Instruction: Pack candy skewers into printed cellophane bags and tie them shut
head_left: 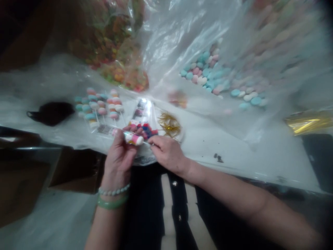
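1. My left hand [121, 156] is turned palm up, its fingers closed around a candy piece in printed wrap [134, 138]. I read this as a cradle that steadies the piece and leaves its white end exposed.
2. My right hand [169, 152] comes in from the other side, thumb and forefinger pinched together just beside that white end. I cannot tell whether a stick or film sits between them; the grip looks suited to fine work.
3. The held piece is above the front edge of the table [218, 139], close to my body, probably for a short reach and a clear view.
4. Printed sleeves [143, 109] lie just beyond my hands, with gold ties [170, 126] to their right, both seemingly within easy reach.
5. Candy skewers [91, 104] are grouped at the left, their sticks toward me, handy for lifting by the stick.
6. Loose pastel candies [196, 71] lie farther back, amid clear plastic.
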`<state>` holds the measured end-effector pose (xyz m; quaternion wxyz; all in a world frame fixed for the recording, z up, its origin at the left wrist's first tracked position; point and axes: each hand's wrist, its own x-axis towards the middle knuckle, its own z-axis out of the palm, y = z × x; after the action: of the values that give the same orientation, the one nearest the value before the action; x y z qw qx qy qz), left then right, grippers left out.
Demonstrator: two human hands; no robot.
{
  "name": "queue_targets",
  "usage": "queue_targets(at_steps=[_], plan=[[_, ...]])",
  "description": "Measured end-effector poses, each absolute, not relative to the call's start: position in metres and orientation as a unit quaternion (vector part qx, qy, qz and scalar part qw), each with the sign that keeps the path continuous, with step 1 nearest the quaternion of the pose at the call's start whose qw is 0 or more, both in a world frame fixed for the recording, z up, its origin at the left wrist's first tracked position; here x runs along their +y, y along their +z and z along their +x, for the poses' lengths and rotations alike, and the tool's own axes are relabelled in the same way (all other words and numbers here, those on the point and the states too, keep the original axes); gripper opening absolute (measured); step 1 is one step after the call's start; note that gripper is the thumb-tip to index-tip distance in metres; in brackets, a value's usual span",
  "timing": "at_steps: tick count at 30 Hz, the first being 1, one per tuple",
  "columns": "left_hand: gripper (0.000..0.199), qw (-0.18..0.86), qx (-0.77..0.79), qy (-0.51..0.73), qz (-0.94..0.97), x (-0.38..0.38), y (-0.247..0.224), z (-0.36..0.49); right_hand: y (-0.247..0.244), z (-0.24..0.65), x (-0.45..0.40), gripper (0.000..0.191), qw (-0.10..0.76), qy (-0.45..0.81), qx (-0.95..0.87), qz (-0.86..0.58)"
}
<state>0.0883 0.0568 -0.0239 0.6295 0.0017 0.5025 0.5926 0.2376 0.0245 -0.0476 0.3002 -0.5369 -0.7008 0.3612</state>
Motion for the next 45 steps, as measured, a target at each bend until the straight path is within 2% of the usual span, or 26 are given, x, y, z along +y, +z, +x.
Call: queue_targets(at_steps=[5, 8, 13, 17, 24, 28, 33, 38, 42, 45], plan=[[0.031, 0.632, 0.499, 0.593, 0.010, 0.054, -0.027, 0.099, -0.043, 0.233, 0.024, 0.011, 0.272, 0.350, -0.715, -0.541], [0.033, 0.641, 0.498, 0.583, 0.003, 0.054, -0.026, 0.102, -0.041, 0.229, 0.025, 0.010, 0.289, 0.375, -0.698, -0.538], [0.035, 0.653, 0.493, 0.575, -0.004, 0.057, -0.025, 0.093, -0.043, 0.230, 0.032, 0.009, 0.351, 0.534, -0.561, -0.527], [0.027, 0.632, 0.500, 0.592, 0.026, 0.059, -0.030, 0.083, -0.040, 0.234, 0.039, 0.006, 0.349, 0.685, -0.393, -0.505], [0.020, 0.669, 0.483, 0.560, 0.075, 0.052, -0.033, 0.096, -0.032, 0.227, 0.040, 0.007, 0.347, 0.763, -0.264, -0.478], [0.024, 0.693, 0.476, 0.540, 0.048, 0.049, -0.034, 0.102, -0.038, 0.228, 0.036, 0.008, 0.357, 0.714, -0.352, -0.489], [0.019, 0.669, 0.488, 0.557, 0.062, 0.050, -0.034, 0.094, -0.044, 0.236, 0.031, 0.011, 0.355, 0.518, -0.567, -0.533], [0.032, 0.673, 0.508, 0.512, 0.163, 0.049, -0.037, 0.089, -0.047, 0.233, 0.028, 0.017, 0.366, 0.367, -0.675, -0.524], [0.042, 0.710, 0.505, 0.454, 0.187, 0.046, -0.037, 0.088, -0.049, 0.231, 0.026, 0.042, 0.367, 0.330, -0.690, -0.529], [0.042, 0.747, 0.477, 0.423, 0.189, 0.041, -0.037, 0.089, -0.049, 0.231, 0.026, 0.036, 0.381, 0.344, -0.703, -0.492]])
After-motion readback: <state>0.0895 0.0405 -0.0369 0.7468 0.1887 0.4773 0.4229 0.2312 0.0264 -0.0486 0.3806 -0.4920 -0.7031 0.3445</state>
